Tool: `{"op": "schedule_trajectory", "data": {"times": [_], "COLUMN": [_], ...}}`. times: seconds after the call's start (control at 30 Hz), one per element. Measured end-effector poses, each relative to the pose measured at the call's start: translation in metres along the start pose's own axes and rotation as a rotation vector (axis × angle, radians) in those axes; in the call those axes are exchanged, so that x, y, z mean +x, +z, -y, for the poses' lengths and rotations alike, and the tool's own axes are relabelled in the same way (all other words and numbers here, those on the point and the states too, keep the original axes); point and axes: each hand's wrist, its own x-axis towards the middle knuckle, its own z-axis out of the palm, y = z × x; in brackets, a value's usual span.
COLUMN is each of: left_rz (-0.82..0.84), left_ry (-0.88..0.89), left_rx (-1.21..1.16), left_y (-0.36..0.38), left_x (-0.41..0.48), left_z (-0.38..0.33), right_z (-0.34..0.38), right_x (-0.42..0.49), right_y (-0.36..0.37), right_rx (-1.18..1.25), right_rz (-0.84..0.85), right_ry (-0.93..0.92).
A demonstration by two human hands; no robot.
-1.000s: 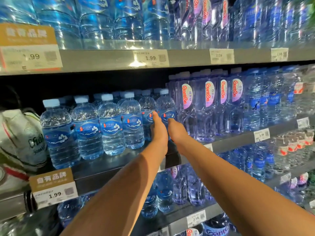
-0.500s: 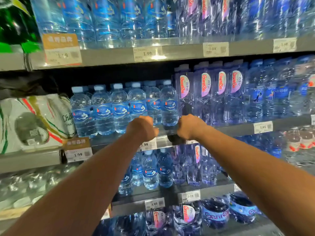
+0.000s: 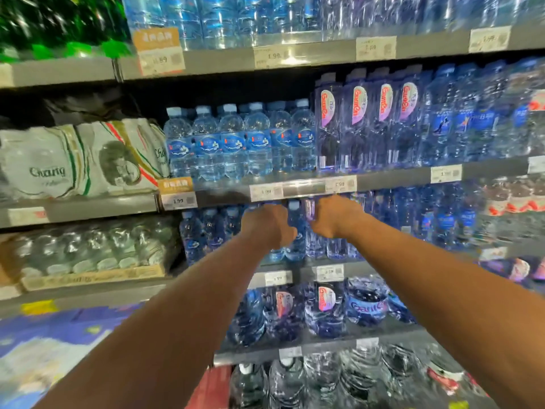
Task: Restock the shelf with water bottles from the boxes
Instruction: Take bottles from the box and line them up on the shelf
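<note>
A row of small blue-label water bottles (image 3: pixel 233 143) stands on the middle shelf (image 3: pixel 383 180), left of taller Ganten bottles (image 3: pixel 359 125). Both my arms stretch out in front of the shelf below. My left hand (image 3: pixel 269 225) and my right hand (image 3: pixel 336 216) are side by side just under the shelf's price strip, both with fingers curled into fists and nothing in them. Between the fists I see a small bottle (image 3: pixel 295 231) that stands on the lower shelf behind them. The view is motion-blurred.
White Chang packs (image 3: pixel 73 160) lie on the shelf to the left, above a tray of clear bottles (image 3: pixel 88 249). Large Ganten bottles (image 3: pixel 324 308) fill a lower shelf. Blue bottles crowd the top shelf (image 3: pixel 236 19). A blue pack (image 3: pixel 44 349) sits at lower left.
Both hands have drawn back from the small bottles on the middle shelf, curled into fists and dropped below the shelf edge. The camera has pulled back and tilted down.
</note>
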Motion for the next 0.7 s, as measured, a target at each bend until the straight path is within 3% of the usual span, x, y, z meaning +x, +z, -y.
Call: {"op": "schedule_trajectory", "data": {"times": [0.33, 0.7], "left_rz": [0.135, 0.287], "left_ry": [0.168, 0.231], "left_rx": [-0.022, -0.03], "left_y": [0.073, 0.145], "left_x": [-0.111, -0.119], "left_z": [-0.045, -0.145], "right_z": [-0.004, -0.103], "right_x": [-0.138, -0.189], "right_y": [0.071, 0.12], "right_rx": [-0.054, -0.088], "right_rz": [0.153, 0.341], "right_ry": [0.077, 0.235]}}
